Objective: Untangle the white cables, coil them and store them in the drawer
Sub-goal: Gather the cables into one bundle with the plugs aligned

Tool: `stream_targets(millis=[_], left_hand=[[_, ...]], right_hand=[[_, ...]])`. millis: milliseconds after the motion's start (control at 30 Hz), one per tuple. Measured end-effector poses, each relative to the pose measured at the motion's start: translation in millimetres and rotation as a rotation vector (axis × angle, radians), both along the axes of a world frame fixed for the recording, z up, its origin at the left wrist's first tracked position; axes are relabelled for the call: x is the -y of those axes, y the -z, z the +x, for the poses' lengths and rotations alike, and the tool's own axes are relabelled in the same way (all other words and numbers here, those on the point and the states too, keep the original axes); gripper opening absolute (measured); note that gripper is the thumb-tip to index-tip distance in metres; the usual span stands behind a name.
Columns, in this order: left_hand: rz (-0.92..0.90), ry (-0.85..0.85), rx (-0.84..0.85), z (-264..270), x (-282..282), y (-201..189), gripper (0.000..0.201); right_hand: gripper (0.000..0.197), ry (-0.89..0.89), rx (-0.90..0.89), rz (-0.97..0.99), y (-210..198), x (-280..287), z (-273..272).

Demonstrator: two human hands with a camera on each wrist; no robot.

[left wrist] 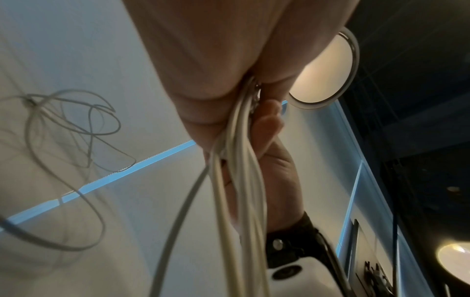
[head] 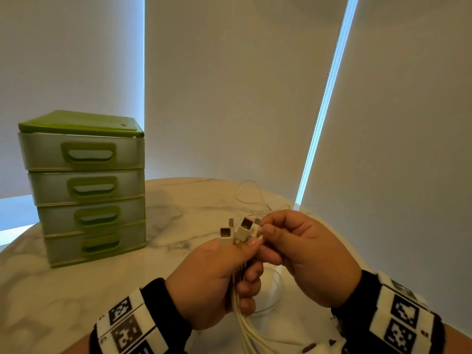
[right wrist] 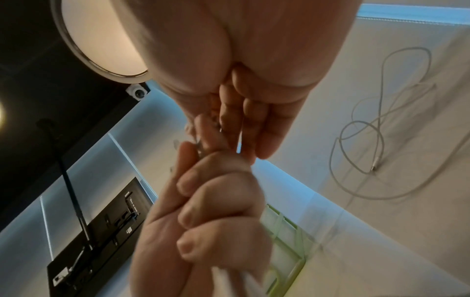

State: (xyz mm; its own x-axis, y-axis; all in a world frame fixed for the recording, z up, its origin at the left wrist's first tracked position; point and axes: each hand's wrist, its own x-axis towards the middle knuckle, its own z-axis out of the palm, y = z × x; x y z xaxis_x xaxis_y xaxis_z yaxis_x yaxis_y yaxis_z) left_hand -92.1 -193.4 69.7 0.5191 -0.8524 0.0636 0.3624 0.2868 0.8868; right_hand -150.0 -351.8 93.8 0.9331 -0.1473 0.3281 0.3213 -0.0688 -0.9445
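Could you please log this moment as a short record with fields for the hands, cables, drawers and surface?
left hand: grips the bundle of white cables, plug ends up
right hand: pinches one plug at the top of the bundle
loose cable: lies on the table behind the hands
drawer unit: green, four drawers, all closed
table: white marble
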Motion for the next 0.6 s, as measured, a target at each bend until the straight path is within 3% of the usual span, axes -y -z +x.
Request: stream_targets(millis=[33, 167, 267, 333, 400, 533, 600], left_hand=[[-0.007, -0.015, -0.012, 0, 0, -1, 0.037], [0.027, -0.050, -0.022, 1, 1, -1, 0.048], [0.065, -0.066, 0.013, 0, 1, -1, 0.040], [0.083, -0.081, 0.016, -1, 2, 0, 0.032], [0.098, -0.106, -0.008, 0, 5, 2, 0.036], [0.085, -0.161, -0.068, -1, 9, 3, 0.040], [0.029, -0.210, -0.082, 0, 9, 2, 0.034]], right_hand=[[0.017, 0.019, -0.011, -0.014, 0, 1, 0], [0.027, 0.028, -0.074, -0.051, -3, 1, 0], [0.037, 0.015, -0.080, -0.178, -9, -3, -2], [0.029, 0.031, -0.075, -0.319, -11, -8, -1], [0.022, 0.047, -0.078, -0.361, -11, -14, 2], [0.028, 0.054, -0.121, -0.234, -7, -20, 8], [0.052, 0.045, -0.193, -0.097, 3, -19, 8]])
